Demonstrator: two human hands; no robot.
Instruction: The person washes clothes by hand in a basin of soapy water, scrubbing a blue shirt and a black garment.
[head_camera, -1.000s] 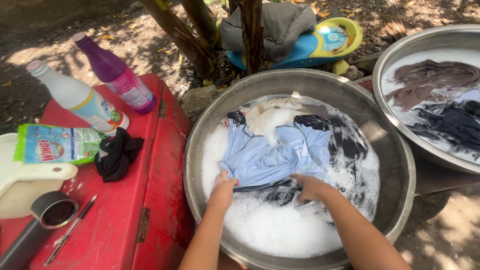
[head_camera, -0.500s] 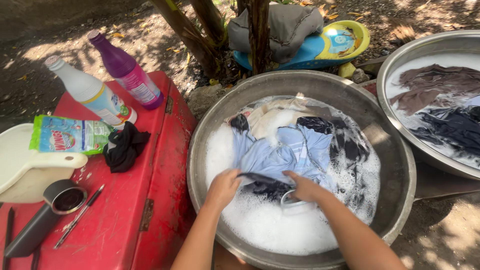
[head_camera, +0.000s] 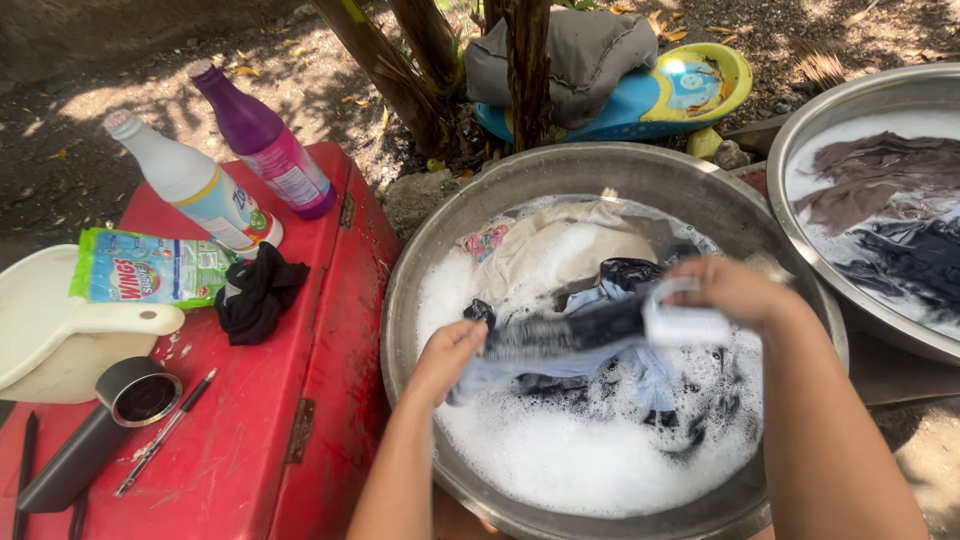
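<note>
Both hands (head_camera: 590, 325) raised, stretching wet garment (head_camera: 560, 340) over basin (head_camera: 520, 180).

- Hard daylight from above falls through leaves, leaving dappled patches and shadows on the bare dirt ground (head_camera: 120, 110).
- Glare whitens the soap foam (head_camera: 590, 460) in the big round metal basin (head_camera: 440, 240) and gleams on its rim.
- The red metal box lid (head_camera: 240, 440) is evenly lit and sharp.
- The right hand (head_camera: 735, 290) is slightly motion-blurred.
- Wide-angle stretching shows at the edges.

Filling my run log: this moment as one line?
left hand: grips garment | right hand: holds brush on it | basin: suds
</note>
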